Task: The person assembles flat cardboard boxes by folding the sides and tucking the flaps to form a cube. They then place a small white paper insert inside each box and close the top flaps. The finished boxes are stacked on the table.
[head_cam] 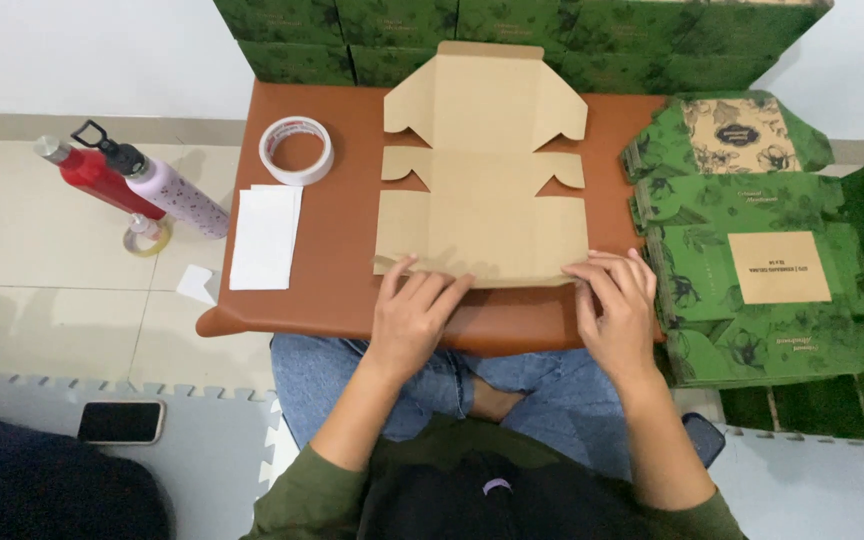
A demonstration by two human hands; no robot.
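Cardboard box blank (482,190) lies flat and unfolded, brown side up, on the brown surface (342,230), its near edge at the person's lap. Left hand (414,312) presses flat on that near edge, fingers spread wide, holding nothing. Right hand (617,305) rests on the near right corner, fingers close together and bent down on the flap, perhaps pinching it, though the view is unclear. Just right of the blank sits a stack of green printed blanks (752,250). A tape roll (296,150) and white paper sheets (264,237) lie to the left; two bottles (132,180) and a phone (120,421) rest on the floor
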